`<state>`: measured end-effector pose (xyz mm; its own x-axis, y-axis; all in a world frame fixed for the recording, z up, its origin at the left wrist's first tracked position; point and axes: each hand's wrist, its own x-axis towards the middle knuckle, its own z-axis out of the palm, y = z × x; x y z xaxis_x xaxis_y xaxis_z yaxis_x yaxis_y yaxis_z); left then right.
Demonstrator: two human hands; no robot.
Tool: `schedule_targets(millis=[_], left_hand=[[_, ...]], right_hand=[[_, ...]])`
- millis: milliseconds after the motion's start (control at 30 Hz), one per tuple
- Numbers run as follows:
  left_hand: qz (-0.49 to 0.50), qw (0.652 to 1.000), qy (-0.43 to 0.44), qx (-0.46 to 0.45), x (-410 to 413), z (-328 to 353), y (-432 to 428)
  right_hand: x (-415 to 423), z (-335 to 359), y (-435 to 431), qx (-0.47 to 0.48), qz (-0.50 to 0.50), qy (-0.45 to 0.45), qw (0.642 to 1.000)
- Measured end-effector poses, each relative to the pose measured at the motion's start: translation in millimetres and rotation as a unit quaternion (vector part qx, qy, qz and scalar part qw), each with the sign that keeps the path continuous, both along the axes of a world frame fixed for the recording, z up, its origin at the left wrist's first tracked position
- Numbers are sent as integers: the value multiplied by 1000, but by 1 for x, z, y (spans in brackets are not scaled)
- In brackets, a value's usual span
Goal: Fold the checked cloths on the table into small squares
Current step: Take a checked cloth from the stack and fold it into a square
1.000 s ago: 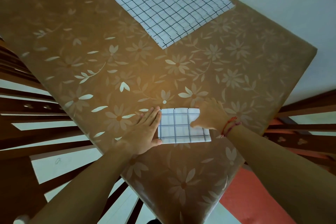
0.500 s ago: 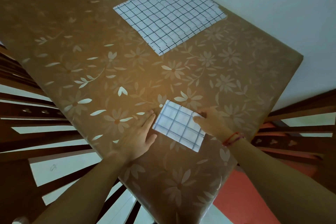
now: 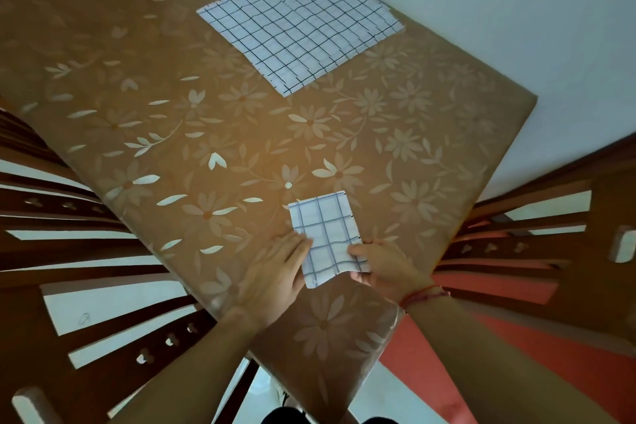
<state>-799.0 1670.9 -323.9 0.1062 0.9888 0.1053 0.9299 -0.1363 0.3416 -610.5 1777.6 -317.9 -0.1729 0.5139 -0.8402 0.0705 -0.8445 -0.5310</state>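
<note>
Folding the small cloth (image 3: 325, 234) at the near edge of the table (image 3: 165, 55).
My left hand (image 3: 275, 277) lies flat with straight fingers and touches the cloth's left side. My right hand (image 3: 383, 267) pinches its near right corner, which is a little lifted. I think a good fold needs the corners to meet exactly while the flat hand stops sliding. The big cloth (image 3: 299, 31) lies unfolded, well apart. Chairs (image 3: 86, 251) stand on both sides, and I judge nothing blocks my hands.
</note>
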Motion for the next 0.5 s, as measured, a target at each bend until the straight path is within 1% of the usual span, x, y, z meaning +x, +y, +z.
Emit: schedule_targets(millis=[100,200,300,367,400,433,467,500], left_hand=[[7,1000,-3,-7,3,0,-3],[19,1000,-6,-6,4,0,-8],[34,999,-9,-9,3,1,-11],[45,999,-15,-12,2,2,-13],[51,998,-19,-13,2,2,-13],[57,998,-23,-15,2,3,-13],[61,998,-29,-18,2,4,-14],[63,997,-35,-21,2,4,-14]], right_hand=[[4,2,-9,-6,19,-2,1000],[10,4,-14,43,48,-47,997],[16,8,-17,75,90,-38,992],[22,5,-18,141,144,-69,977],[26,2,-19,204,181,-102,957],[29,0,-20,280,229,-144,921],[32,-3,-21,351,287,-186,872],[34,-4,-22,401,338,-216,824]])
